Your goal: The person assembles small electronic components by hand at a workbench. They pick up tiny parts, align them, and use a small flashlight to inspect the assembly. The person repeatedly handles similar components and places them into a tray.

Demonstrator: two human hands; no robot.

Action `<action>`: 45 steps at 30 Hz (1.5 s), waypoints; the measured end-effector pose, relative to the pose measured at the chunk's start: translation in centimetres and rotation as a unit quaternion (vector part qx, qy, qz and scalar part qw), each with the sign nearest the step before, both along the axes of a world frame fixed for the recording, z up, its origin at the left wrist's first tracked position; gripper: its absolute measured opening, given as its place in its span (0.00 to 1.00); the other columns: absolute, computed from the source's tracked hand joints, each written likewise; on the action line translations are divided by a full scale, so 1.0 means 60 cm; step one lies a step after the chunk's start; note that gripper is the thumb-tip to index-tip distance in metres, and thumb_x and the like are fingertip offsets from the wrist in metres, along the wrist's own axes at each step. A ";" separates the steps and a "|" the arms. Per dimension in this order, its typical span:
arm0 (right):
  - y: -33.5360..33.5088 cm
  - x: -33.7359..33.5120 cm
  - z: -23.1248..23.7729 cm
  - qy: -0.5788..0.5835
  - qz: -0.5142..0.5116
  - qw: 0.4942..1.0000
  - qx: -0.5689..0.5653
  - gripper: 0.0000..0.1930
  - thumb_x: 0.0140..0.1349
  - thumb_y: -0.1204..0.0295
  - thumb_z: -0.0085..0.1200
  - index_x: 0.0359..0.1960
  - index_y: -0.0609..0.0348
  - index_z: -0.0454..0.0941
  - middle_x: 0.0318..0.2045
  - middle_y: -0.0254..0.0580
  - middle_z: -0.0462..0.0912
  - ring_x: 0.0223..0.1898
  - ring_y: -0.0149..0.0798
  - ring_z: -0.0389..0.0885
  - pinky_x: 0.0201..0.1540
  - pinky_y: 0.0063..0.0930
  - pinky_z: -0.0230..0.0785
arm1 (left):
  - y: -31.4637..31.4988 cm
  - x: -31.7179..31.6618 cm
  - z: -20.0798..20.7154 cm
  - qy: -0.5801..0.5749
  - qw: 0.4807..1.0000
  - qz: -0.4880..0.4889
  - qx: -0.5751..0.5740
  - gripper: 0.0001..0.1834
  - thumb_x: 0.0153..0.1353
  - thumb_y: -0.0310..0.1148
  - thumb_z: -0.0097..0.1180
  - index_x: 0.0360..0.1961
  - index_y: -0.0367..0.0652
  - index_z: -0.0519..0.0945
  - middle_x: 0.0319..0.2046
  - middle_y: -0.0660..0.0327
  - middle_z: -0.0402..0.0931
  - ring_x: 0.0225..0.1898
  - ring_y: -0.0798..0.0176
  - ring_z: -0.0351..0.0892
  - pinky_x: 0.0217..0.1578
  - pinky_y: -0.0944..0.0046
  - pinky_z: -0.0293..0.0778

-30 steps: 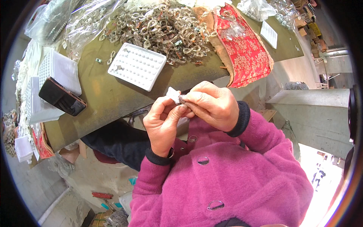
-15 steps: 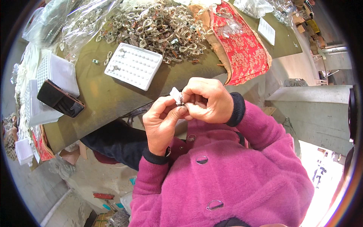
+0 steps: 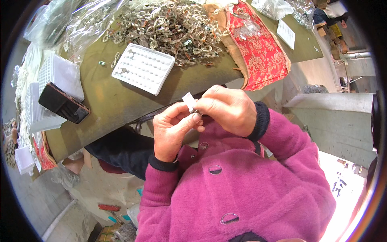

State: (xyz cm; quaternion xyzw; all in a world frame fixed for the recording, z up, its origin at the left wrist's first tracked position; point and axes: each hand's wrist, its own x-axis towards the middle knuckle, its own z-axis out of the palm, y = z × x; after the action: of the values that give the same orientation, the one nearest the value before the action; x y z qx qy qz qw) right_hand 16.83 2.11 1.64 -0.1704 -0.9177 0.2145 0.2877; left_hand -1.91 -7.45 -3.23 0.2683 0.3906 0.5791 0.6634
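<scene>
Above my lap, just off the table's near edge, my left hand [image 3: 171, 131] is closed with thumb and forefinger pinching a small white tag-like piece [image 3: 188, 101]. Its flat end sticks up past the fingertips, and a small dark bit shows beneath it. My right hand [image 3: 234, 111] comes in from the other side, fingers bent and pressed together at the same piece. Its fingertips cover part of it, so the exact grip is partly hidden. Beyond the hands lies a white tray [image 3: 160, 85] with rows of small round spots and a few grey discs at its left.
A heap of coiled wires with small parts [image 3: 165, 32] covers the back of the green table [image 3: 100, 125]. Red flowered fabric [image 3: 262, 60] hangs over its edge at right. At left are stacked clear trays [image 3: 62, 74], an open dark case [image 3: 64, 103] and plastic bags [image 3: 52, 28].
My right hand has turned, its back now more upward, its wrist slightly right and lower. The white piece stands out more clearly between the fingers. My left hand has barely moved.
</scene>
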 end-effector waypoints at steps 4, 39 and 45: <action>-0.014 0.009 -0.010 0.044 -0.051 0.996 -0.060 0.13 0.60 0.83 0.62 0.46 0.66 0.79 0.36 0.49 0.81 0.35 0.47 0.84 0.36 0.36 0.80 | 0.001 0.002 -0.001 -0.019 1.000 0.006 -0.003 0.18 0.64 0.16 0.63 0.56 0.28 0.81 0.42 0.51 0.86 0.38 0.64 0.86 0.38 0.63 0.86; 0.116 -0.204 0.011 0.012 -0.028 1.000 0.003 0.08 0.62 0.67 0.61 0.35 0.58 0.84 0.32 0.46 0.83 0.34 0.51 0.85 0.40 0.42 0.79 | -0.006 -0.047 -0.001 -0.098 0.992 0.078 -0.030 0.14 0.70 0.21 0.57 0.55 0.29 0.80 0.43 0.50 0.85 0.31 0.66 0.82 0.34 0.66 0.81; 0.032 -0.047 0.021 0.086 -0.005 0.996 -0.039 0.11 0.54 0.81 0.71 0.38 0.62 0.85 0.31 0.44 0.87 0.30 0.44 0.88 0.33 0.32 0.81 | -0.002 -0.022 0.015 -0.138 0.988 0.060 -0.020 0.16 0.73 0.23 0.55 0.59 0.29 0.78 0.45 0.50 0.85 0.38 0.62 0.87 0.43 0.59 0.87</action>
State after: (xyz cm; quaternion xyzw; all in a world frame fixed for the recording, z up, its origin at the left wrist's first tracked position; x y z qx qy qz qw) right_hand 14.00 4.02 2.89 -0.1676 -0.8797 0.2625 0.3594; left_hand -3.25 -7.58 -2.35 0.1484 0.3225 0.6414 0.6801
